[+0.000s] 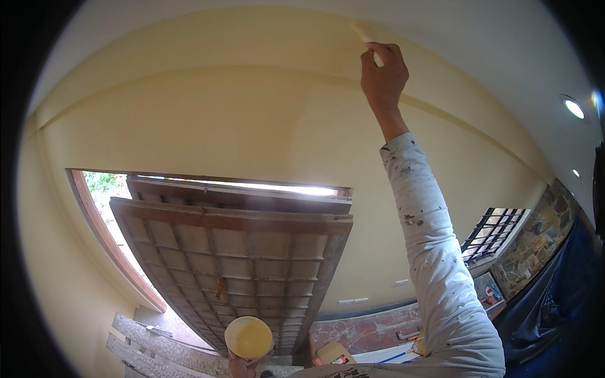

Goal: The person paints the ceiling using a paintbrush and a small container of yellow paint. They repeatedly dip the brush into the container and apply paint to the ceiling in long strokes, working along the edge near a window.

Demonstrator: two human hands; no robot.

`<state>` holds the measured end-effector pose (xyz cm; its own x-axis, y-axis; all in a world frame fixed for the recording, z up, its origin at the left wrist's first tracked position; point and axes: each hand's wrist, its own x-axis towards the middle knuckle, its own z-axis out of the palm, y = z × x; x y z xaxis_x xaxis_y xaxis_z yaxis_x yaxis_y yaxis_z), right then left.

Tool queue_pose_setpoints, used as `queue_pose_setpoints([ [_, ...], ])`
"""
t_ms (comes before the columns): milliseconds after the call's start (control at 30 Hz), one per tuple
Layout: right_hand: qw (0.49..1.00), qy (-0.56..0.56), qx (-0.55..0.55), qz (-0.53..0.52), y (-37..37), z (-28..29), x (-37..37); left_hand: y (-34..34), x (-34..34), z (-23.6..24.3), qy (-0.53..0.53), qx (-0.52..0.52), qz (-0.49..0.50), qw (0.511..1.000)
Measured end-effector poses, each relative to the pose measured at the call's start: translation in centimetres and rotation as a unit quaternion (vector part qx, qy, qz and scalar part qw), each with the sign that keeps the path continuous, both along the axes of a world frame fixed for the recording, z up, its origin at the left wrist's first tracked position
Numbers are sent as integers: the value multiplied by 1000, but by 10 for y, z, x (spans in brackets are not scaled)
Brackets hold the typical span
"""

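My right hand (386,70) is raised high on a paint-spotted white sleeve, fingers closed round the handle of a paintbrush (366,38). The brush's bristles touch the pale yellow wall (208,126) near its upper edge, close to the white ceiling. Low in the view, my left hand (242,368) grips a small white bucket (232,330) from below and the side. Yellow paint (252,338) lies inside the bucket. Part of the left hand is cut off by the lower edge.
Below stands a large gridded door panel (252,258) beside a bright doorway. Grey-white planks (157,343) lie lower left. A reddish counter (372,331) carries a cardboard box (335,353) and tools. On the right are a barred window (495,230), stone cladding (535,246) and dark blue sheeting (554,296).
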<state>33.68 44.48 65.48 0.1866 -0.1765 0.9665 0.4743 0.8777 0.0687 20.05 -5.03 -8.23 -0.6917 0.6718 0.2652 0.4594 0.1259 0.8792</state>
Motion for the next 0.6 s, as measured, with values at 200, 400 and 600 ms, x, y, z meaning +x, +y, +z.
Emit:
queue_pose_setpoints([
  [200, 1000, 7, -17, -4, 1, 1, 8, 3, 12, 61, -159, 81, -31, 984],
  [400, 1000, 16, -19, 0, 4, 1, 16, 7, 9, 60, -273, 127, -15, 953],
  [600, 1000, 21, -16, -16, 11, 3, 30, 6, 1, 39, -233, 93, -17, 968],
])
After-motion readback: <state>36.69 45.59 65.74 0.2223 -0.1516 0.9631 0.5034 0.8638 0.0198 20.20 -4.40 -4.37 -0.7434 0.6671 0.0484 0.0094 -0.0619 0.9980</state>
